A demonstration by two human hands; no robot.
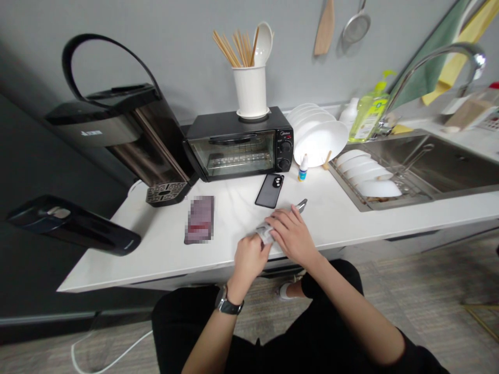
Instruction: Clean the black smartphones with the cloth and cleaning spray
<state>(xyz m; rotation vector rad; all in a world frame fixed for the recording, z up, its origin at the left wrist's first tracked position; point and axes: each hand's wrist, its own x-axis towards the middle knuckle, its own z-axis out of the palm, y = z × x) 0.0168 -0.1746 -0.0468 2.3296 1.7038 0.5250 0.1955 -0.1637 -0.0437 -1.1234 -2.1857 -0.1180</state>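
Observation:
A crumpled whitish piece [265, 233], which looks like tissue or thin wrapping, is between my hands over the counter's front. My left hand [249, 256], a black watch on its wrist, is closed around its near end. My right hand [291, 236] lies across its far side with the fingers bent over it, so much of the piece is hidden. Just beyond my right fingers a slim grey, shiny object [301, 205] rests on the counter; its kind is unclear. Behind my hands are a dark phone [270, 190] and a small dropper bottle [303, 169] with a blue label.
A blurred-out phone-like slab [199, 219] lies at left, near a black bottle [78, 226] and a tall dispenser [128, 135]. Behind stands a toaster oven [239, 150] carrying a white utensil holder [250, 89]. White plates [322, 140] and a sink [460, 163] are at right.

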